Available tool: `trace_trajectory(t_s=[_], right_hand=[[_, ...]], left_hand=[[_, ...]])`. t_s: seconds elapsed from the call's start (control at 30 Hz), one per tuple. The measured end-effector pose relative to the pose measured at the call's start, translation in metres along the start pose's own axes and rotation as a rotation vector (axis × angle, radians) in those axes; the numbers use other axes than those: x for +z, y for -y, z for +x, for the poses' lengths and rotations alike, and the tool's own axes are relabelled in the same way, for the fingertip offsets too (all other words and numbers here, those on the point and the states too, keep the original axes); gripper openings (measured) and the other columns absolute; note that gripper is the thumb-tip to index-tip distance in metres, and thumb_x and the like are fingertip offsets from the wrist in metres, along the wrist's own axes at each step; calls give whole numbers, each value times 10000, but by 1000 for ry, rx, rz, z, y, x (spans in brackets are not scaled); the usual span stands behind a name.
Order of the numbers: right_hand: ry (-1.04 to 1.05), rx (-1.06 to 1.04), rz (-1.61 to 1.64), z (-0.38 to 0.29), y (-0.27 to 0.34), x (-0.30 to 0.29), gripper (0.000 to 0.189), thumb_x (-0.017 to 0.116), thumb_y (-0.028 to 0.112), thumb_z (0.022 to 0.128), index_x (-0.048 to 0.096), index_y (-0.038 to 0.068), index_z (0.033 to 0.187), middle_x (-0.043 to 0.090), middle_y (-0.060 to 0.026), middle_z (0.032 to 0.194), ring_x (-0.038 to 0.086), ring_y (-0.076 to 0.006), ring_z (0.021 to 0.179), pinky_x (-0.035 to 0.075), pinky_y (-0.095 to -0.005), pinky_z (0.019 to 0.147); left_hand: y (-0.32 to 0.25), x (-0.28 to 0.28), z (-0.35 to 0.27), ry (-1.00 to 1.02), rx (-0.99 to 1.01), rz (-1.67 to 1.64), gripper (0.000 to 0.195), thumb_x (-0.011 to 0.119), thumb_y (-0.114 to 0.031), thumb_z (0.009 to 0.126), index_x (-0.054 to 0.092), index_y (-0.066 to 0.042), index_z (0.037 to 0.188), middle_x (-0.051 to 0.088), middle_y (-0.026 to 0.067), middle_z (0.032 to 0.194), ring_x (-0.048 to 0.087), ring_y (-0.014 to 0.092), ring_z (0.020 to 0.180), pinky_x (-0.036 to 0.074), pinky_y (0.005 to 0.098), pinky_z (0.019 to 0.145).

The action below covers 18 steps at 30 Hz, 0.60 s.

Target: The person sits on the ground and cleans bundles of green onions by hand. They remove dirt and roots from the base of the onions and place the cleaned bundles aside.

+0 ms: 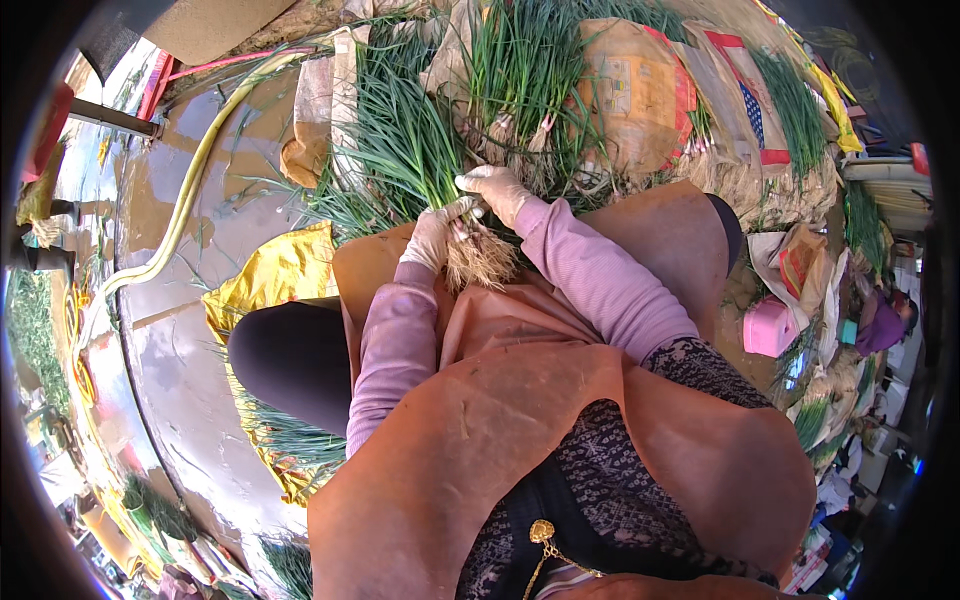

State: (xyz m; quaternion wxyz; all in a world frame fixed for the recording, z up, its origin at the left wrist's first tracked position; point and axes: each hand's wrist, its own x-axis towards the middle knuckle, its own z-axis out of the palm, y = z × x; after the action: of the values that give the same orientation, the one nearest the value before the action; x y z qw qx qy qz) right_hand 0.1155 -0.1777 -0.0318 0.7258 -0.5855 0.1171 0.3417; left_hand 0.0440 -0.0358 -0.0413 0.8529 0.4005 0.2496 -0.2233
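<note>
My left hand (pixel 433 234), in a pale thin glove, grips a bunch of spring onions (pixel 416 142) just above the roots. Its green leaves fan up and away from me, while the tangled tan roots (pixel 480 262) hang over my lap. My right hand (pixel 498 192), gloved too, is beside the stems with its fingers curled; whether a stalk is between them is hidden. Beyond it, more spring onions (pixel 525 67) lean roots-down against woven sacks (pixel 626 90). An orange-brown plastic apron (pixel 525 315) covers my lap.
Wet, puddled floor (pixel 180 360) lies on my left, crossed by a yellowish hose (pixel 184 195). A yellow sack (pixel 277 262) is by my left knee. To the right are more root-ended bundles (pixel 795 191), a pink plastic box or stool (pixel 770 327) and another person (pixel 885 322).
</note>
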Motion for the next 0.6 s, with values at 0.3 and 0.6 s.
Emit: trace_trajectory(t_s=[0.3, 0.6], right_hand=[[-512, -187, -141, -2, 17, 13, 196, 556, 146, 986, 659, -8, 1051, 682, -103, 815, 596, -116, 644, 500, -245, 500], [-357, -325, -1496, 10, 53, -19, 288, 607, 295, 919, 645, 72, 1097, 675, -140, 1094, 657, -303, 999, 504, -410, 850]], left_hand=[[-1, -3, 4, -42, 102, -93, 156, 681, -100, 893, 673, 20, 992, 656, 86, 736, 581, 181, 545, 533, 288, 517], [-15, -1, 6, -236, 338, -284, 125, 731, -42, 850, 648, -3, 935, 643, 45, 728, 535, 110, 508, 504, 266, 439]])
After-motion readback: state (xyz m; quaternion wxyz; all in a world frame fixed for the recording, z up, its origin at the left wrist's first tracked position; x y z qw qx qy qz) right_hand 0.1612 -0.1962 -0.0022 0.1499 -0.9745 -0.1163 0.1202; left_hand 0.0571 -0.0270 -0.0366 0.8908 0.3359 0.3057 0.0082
